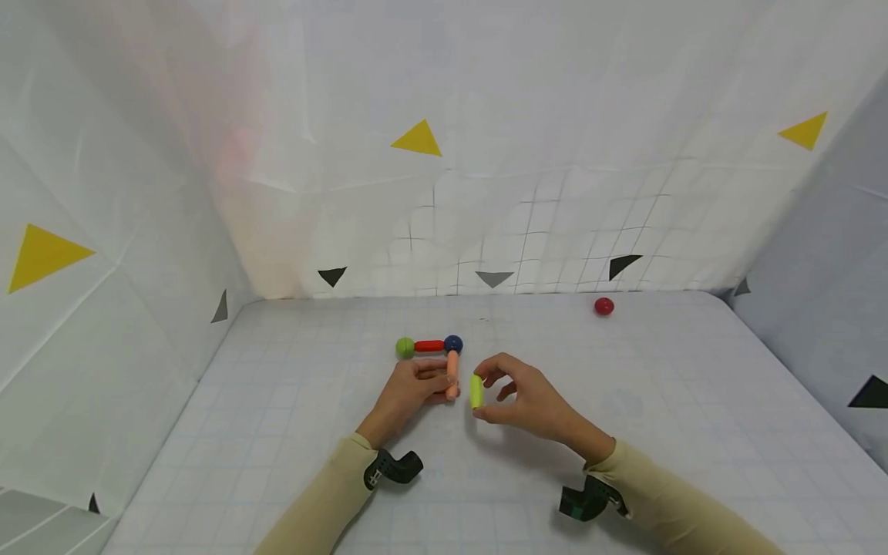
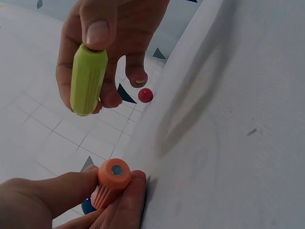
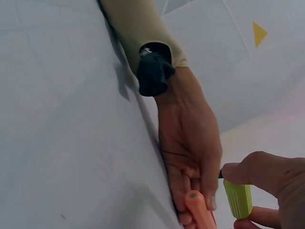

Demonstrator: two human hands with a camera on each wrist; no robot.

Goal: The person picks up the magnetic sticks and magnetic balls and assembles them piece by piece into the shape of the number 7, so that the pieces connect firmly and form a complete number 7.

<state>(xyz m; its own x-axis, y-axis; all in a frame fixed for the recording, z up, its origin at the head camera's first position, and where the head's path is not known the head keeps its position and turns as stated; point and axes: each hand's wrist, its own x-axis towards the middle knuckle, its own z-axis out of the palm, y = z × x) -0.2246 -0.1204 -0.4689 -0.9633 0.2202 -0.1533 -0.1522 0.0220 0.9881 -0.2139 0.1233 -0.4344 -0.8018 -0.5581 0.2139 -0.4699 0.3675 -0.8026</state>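
Observation:
My left hand (image 1: 411,388) pinches an orange magnetic rod (image 1: 452,375) between thumb and fingers. The rod's far end touches a dark blue ball (image 1: 453,344), joined by a red rod (image 1: 428,346) to a green ball (image 1: 405,348), making an L on the table. A metal tip shows on the orange rod's near end (image 2: 116,170) in the left wrist view. Just to the right, my right hand (image 1: 530,397) holds a yellow-green rod (image 1: 476,391) by its two ends, between thumb and fingertip, apart from the orange one.
A red ball (image 1: 604,306) lies near the table's back edge, right of the middle. White sheeting with yellow and black triangles (image 1: 418,139) rises behind and beside the white table (image 1: 312,462). Each wrist carries a dark camera mount (image 1: 590,497).

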